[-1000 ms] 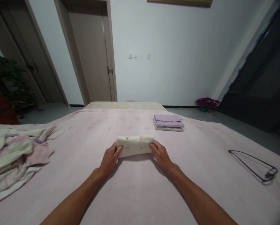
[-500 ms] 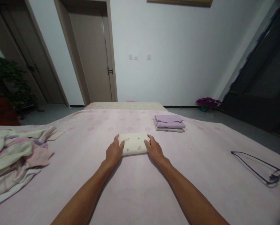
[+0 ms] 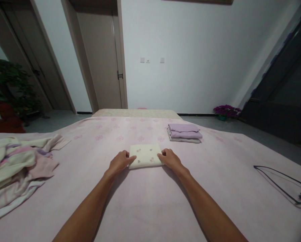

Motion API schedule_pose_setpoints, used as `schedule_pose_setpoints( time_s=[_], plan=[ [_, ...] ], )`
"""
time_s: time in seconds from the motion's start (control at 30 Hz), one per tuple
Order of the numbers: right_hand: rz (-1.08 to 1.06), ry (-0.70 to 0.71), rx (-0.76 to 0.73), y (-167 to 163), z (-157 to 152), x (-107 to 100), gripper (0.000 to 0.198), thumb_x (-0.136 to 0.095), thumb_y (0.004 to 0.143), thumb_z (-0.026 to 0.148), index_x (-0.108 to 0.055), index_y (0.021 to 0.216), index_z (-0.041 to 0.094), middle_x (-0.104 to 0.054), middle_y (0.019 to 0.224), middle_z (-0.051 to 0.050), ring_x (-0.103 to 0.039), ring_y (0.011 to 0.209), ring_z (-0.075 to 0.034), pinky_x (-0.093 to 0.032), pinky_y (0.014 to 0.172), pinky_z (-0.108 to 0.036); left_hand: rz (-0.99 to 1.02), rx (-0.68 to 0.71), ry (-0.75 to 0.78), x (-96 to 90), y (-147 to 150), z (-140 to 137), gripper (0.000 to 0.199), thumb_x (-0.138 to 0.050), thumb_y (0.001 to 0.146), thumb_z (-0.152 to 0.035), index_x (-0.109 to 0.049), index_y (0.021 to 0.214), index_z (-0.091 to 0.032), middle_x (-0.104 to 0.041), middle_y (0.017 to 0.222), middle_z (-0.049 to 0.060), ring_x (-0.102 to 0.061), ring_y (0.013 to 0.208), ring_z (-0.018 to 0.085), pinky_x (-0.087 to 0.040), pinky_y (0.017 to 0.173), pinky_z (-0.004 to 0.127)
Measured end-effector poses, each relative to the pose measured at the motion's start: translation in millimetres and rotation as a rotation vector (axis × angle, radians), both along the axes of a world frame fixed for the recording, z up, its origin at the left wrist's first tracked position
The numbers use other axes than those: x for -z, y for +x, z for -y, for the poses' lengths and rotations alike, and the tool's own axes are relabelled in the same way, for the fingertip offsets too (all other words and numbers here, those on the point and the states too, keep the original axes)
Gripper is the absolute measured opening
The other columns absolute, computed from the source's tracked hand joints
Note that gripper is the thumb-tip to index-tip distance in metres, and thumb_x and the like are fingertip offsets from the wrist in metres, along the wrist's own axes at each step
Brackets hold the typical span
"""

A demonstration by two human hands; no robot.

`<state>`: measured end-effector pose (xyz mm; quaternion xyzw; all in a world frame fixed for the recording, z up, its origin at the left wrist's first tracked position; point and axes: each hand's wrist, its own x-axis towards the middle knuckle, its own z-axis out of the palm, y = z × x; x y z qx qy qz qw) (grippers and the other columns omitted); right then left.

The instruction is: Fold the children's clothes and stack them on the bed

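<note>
A folded cream garment (image 3: 145, 156) with small printed motifs lies flat on the pink bedspread (image 3: 145, 201). My left hand (image 3: 120, 161) pinches its left edge, thumb on top and fingers curled at the side. At the opposite edge, my right hand (image 3: 171, 158) grips it the same way. Beyond my right hand rests a small stack of folded cloths (image 3: 184, 132), lilac on top and pale grey below.
A heap of rumpled clothes (image 3: 19, 168) covers the left side of the bed. On the right lies a thin black cord loop (image 3: 278, 183). A door (image 3: 100, 60), a green plant (image 3: 9, 84) and purple flowers (image 3: 226, 111) stand beyond.
Both hands have shifted to a lower grip at the sides of the folded garment, wrists spread wider and fingers more curled. The whole view has turned slightly left.
</note>
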<state>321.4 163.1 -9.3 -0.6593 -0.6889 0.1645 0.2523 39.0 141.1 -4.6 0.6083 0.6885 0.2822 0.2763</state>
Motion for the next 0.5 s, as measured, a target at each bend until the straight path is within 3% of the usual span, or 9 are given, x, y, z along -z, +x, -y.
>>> schedule_pose_setpoints(
  time_s=[0.17, 0.3, 0.4, 0.5],
  plan=[
    [-0.509, -0.103, -0.112, 4, -1, 6, 0.022, -0.065, 0.074, 0.035, -0.058, 0.087, 0.018, -0.065, 0.074, -0.001, -0.057, 0.062, -0.015, -0.039, 0.053, -0.024, 0.233, 0.026, -0.009, 2.9, 7, -3, 0.025, -0.072, 0.073, -0.034, -0.059, 0.085, -0.015, -0.071, 0.080, 0.010, -0.068, 0.071, 0.023, -0.047, 0.058, 0.029],
    [-0.823, -0.154, -0.188, 3, 2, 0, 0.055, -0.068, 0.069, 0.032, -0.054, 0.120, 0.016, -0.068, 0.084, -0.004, -0.062, 0.065, -0.017, -0.045, 0.055, -0.025, 0.364, 0.055, -0.031, -2.8, 12, -1, 0.033, -0.068, 0.075, -0.024, -0.057, 0.104, -0.012, -0.072, 0.084, 0.009, -0.070, 0.072, 0.022, -0.051, 0.060, 0.028],
    [-0.808, 0.024, -0.208, 5, 0, -8, 0.064, -0.067, 0.067, 0.031, -0.053, 0.128, 0.017, -0.069, 0.095, -0.006, -0.062, 0.069, -0.017, -0.048, 0.061, -0.028, 0.332, 0.078, 0.105, -11.2, 14, 3, 0.039, -0.068, 0.072, -0.020, -0.057, 0.110, -0.014, -0.071, 0.086, 0.005, -0.068, 0.075, 0.020, -0.052, 0.065, 0.028],
    [-0.581, 0.271, -0.210, 13, 0, -14, 0.047, -0.067, 0.068, 0.030, -0.061, 0.114, 0.018, -0.068, 0.099, -0.006, -0.061, 0.078, -0.020, -0.049, 0.070, -0.031, 0.093, 0.165, 0.419, -17.5, 14, 11, 0.031, -0.064, 0.075, -0.020, -0.062, 0.106, -0.019, -0.067, 0.090, 0.003, -0.064, 0.081, 0.019, -0.051, 0.073, 0.029]
  ],
)
